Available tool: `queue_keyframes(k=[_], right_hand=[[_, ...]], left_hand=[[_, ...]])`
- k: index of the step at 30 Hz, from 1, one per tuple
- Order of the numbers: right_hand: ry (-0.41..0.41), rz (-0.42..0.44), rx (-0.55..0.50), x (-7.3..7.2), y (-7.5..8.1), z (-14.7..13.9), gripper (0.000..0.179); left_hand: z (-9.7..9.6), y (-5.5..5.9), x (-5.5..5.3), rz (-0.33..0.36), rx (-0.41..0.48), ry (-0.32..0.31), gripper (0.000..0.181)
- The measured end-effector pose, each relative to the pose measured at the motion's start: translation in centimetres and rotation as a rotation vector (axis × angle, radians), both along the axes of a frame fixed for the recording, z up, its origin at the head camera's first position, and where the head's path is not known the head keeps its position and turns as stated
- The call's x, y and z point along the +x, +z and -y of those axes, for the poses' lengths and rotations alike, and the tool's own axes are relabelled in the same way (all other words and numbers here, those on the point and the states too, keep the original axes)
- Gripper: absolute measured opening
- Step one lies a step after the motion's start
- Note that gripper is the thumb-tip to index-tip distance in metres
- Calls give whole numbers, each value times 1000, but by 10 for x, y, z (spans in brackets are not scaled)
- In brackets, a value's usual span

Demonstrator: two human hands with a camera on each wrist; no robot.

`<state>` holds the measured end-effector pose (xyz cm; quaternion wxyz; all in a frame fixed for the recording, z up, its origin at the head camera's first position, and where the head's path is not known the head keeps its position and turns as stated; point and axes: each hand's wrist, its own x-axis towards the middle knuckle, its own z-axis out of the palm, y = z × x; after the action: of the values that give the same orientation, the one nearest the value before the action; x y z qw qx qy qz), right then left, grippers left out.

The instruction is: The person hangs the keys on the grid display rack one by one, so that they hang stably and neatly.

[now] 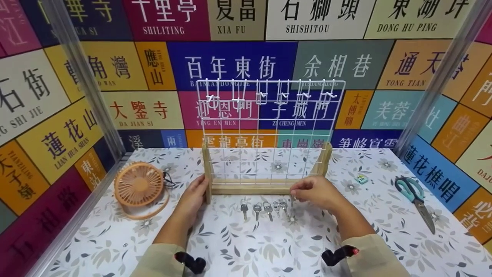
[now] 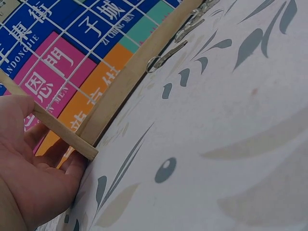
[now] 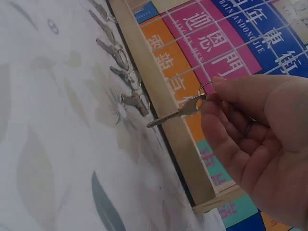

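A white wire grid rack (image 1: 271,80) stands upright on a wooden base (image 1: 250,190), with white hooks (image 1: 282,97) hung along its top. My left hand (image 1: 195,192) grips the rack's left wooden upright (image 2: 62,130), thumb in front and fingers behind it. Between thumb and forefinger, my right hand (image 3: 269,130) pinches the ring of a silver key (image 3: 178,114); the key's blade points away from the fingertips, above the base's edge. Several more keys with rings (image 1: 257,209) lie in a row on the table just in front of the base.
An orange fan (image 1: 139,184) stands left of the rack. On the right lie scissors (image 1: 415,196) with teal-and-black handles and a small green-and-white item (image 1: 361,179). Sign-printed panels (image 1: 230,61) enclose the back and sides of the leaf-patterned table (image 1: 269,246).
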<state>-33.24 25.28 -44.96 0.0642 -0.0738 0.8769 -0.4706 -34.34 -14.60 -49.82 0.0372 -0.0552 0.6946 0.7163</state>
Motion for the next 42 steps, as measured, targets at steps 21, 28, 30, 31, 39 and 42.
queue_keyframes(k=[21, 28, 30, 31, 39, 42], right_hand=[[123, -38, -446, 40, 75, 82, 31], [124, -101, -453, 36, 100, 113, 24], [112, -104, -484, 33, 107, 123, 23], [109, -101, -510, 32, 109, 128, 23], [96, -70, -721, 19, 131, 165, 21], [101, -46, -787, 16, 140, 177, 20]], left_hand=[[-2, 2, 3, 33, -24, -5, 71], [0, 3, 2, 40, -45, -16, 72], [2, 3, 1, 46, -41, -16, 72], [2, 3, 1, 52, -37, -16, 72], [2, 2, 2, 42, -20, -23, 72], [1, 1, 2, 15, -15, -27, 71]])
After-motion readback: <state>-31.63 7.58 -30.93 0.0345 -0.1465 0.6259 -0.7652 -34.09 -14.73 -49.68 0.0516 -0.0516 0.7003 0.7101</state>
